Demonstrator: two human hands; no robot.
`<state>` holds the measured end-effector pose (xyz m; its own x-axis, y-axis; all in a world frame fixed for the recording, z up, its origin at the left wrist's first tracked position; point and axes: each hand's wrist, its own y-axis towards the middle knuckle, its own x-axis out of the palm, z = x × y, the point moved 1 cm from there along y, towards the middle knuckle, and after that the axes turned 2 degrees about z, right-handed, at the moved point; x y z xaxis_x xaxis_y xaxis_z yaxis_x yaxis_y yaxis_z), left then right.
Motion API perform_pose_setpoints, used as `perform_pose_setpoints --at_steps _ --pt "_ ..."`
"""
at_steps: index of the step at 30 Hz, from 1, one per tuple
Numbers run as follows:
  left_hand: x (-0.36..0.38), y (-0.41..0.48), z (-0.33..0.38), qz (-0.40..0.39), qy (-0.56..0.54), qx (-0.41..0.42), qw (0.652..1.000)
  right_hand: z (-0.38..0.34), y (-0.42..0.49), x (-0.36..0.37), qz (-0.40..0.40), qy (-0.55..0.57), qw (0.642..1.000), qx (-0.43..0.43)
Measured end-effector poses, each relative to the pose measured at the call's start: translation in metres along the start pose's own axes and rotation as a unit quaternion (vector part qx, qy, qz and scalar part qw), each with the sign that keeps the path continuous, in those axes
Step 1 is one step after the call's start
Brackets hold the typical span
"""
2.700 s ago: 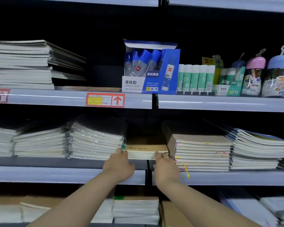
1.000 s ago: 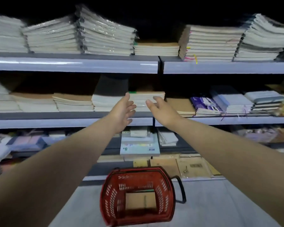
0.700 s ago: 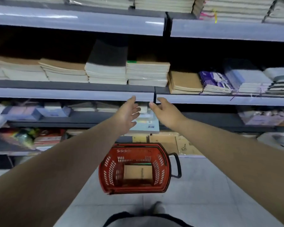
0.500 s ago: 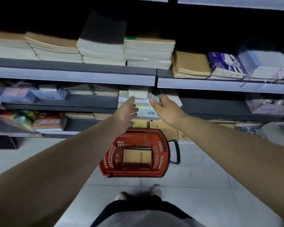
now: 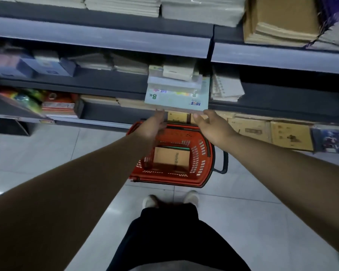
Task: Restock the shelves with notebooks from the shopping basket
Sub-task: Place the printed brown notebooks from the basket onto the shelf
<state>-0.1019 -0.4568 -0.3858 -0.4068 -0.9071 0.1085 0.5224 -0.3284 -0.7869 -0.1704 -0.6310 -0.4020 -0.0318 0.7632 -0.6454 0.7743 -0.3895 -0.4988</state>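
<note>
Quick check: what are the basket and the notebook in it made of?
Basket: red moulded plastic, likely; slotted walls, slight sheen. Notebook: brown kraft-paper cover, matte, it seems; flat tan face, printed lettering.

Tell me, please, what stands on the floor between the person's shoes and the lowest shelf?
The red shopping basket stands there, with a brown notebook lying flat inside it; the head view shows this.

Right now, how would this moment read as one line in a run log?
red basket: on floor | brown notebook: inside it, untouched | left hand: open, empty, over basket | right hand: open, empty, over basket
</note>
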Motion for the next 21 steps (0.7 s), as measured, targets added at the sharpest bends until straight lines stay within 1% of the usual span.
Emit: perform_pose_setpoints --at_steps 3,6,10,13,15,18,21 --pt "-0.011 0.011 -0.024 -0.001 -0.014 -0.014 1.000 0.022 0.005 0.023 -0.010 0.016 1.000 0.023" --pt "-0.026 0.026 -0.048 0.021 -0.025 -0.031 0.999 0.041 0.008 0.049 -0.027 0.049 0.997 0.044" --pt "-0.043 0.045 -0.065 0.061 -0.089 -0.054 0.993 0.054 0.017 0.073 -0.025 0.073 0.994 0.073" --pt "-0.048 0.058 -0.075 0.063 -0.110 -0.059 0.990 0.063 0.025 0.088 -0.032 0.067 0.994 0.075" --pt "-0.046 0.070 -0.081 0.066 -0.114 -0.064 0.989 0.070 0.033 0.096 -0.028 0.085 0.993 0.083" --pt "-0.040 0.088 -0.096 0.057 -0.105 -0.074 0.990 0.085 0.048 0.107 -0.011 0.124 0.986 0.114" --pt "-0.036 0.110 -0.114 0.056 -0.106 -0.085 0.989 0.108 0.063 0.121 -0.015 0.154 0.975 0.158"
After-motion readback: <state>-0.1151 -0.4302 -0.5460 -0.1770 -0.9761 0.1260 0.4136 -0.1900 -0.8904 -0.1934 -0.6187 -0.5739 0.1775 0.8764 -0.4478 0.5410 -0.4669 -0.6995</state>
